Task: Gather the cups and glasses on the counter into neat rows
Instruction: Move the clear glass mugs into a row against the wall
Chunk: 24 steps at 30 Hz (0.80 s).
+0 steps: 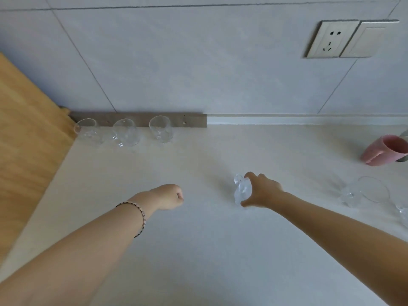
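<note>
Three clear glass cups stand in a row along the back wall: the left glass (88, 130), the middle glass (125, 132) and the right glass (160, 128). My right hand (262, 191) grips a clear handled glass cup (242, 189) over the middle of the counter (198, 239). My left hand (170, 196) is a closed fist above the counter, holding nothing. Another clear glass (366, 192) stands at the right, and a pink mug (385, 150) sits at the far right edge.
A wooden board (28, 151) runs along the left side of the counter. A grey strip (139, 119) lies at the base of the tiled wall. A wall socket (331, 39) is mounted upper right. Part of another glass (403, 209) shows at the right edge.
</note>
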Each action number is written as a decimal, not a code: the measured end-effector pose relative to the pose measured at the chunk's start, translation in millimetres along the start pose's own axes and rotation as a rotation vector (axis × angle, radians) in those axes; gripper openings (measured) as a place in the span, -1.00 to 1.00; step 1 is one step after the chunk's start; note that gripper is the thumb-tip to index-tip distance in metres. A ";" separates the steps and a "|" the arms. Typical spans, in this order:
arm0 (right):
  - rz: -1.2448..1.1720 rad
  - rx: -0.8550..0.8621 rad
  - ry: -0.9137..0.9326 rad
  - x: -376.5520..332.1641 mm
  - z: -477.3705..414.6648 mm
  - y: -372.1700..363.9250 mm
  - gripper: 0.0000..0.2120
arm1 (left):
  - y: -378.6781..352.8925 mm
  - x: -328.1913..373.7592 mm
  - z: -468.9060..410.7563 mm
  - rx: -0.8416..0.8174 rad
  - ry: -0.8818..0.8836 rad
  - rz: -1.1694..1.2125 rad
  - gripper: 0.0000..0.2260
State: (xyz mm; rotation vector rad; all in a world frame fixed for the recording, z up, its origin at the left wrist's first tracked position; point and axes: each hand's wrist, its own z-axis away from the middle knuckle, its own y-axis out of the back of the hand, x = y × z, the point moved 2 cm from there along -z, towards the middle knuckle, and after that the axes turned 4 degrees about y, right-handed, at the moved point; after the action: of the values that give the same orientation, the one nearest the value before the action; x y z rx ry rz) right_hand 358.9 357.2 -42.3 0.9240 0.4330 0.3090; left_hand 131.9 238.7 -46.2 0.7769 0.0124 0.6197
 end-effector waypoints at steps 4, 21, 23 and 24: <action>-0.102 0.052 -0.014 -65.3 -53.0 16.5 -0.25 | 30.8 -57.1 -20.6 0.006 0.005 0.006 -0.90; -0.142 0.217 -0.180 -166.6 -200.0 57.5 -0.29 | 86.1 -151.6 -105.1 -0.033 -0.044 0.102 -0.72; -0.161 0.205 -0.179 -164.9 -197.0 54.9 -0.21 | 84.3 -152.8 -106.9 -0.037 -0.051 0.093 -0.72; -0.160 0.202 -0.172 -163.3 -193.5 52.9 -0.17 | 83.3 -152.8 -107.1 -0.038 -0.052 0.089 -0.71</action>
State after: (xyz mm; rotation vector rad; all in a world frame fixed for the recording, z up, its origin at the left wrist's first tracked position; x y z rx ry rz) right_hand 118.9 451.1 -64.1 1.0965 0.3813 0.0395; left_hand -61.9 273.4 -100.9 0.7599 -0.0821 0.6819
